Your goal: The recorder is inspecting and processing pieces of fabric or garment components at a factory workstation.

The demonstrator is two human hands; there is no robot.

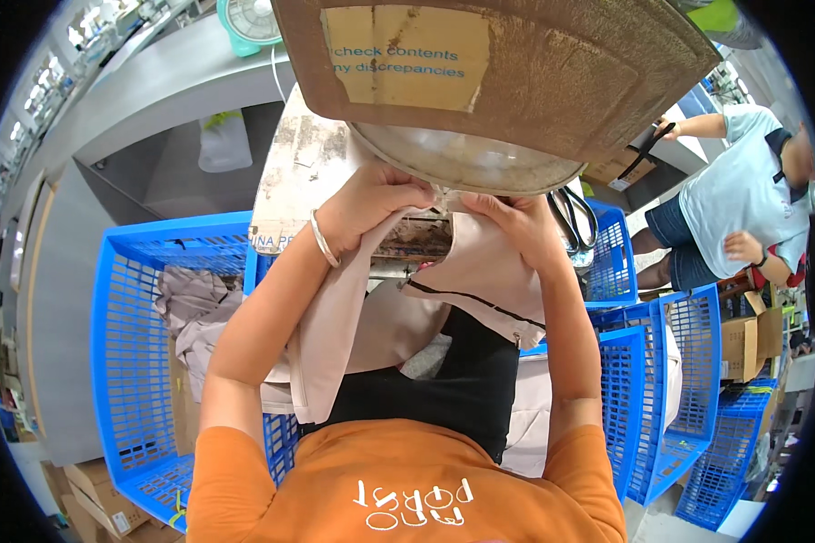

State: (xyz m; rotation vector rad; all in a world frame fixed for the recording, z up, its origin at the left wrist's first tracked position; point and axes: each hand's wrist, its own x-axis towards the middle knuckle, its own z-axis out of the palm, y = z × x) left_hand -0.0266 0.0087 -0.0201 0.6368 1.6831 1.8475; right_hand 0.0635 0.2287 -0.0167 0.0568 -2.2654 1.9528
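Both of my hands hold one piece of beige cloth, possibly a garment, below a machine head. My left hand, with a pale bangle at its wrist, pinches one edge. My right hand pinches the opposite edge a short way off. Between the fingertips the cloth meets just under the machine's pale rounded underside; the exact spot there is partly hidden. From my hands the beige cloth hangs in two flaps over my lap. A dark strip, perhaps a zipper, crosses the right flap.
A worn brown panel overhangs my hands. The scuffed worktop lies behind them. Crumpled beige cloth fills part of a blue basket on my left; more blue baskets stand right. Black-handled scissors lie right. Another person stands far right.
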